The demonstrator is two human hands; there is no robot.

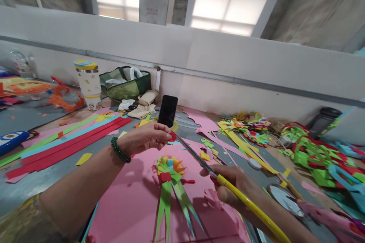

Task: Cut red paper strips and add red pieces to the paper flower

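Observation:
My left hand (151,136), with a dark green bead bracelet, pinches a small red paper piece (172,136) between thumb and fingers. My right hand (228,182) is closed around long scissors with yellow handles (245,199). Their metal blades point up and left, with the tips beside the red piece. Below the hands, a paper rosette (170,167) in green, orange and yellow, with a red square and green and blue tails, lies on a pink sheet (122,201).
Red, blue and green paper strips (76,140) lie at the left. A phone (168,111) stands upright behind my hands, with a tumbler (89,85) and green bag (125,83) farther left. Colourful paper pieces (245,123) and a tape roll (286,199) are at the right.

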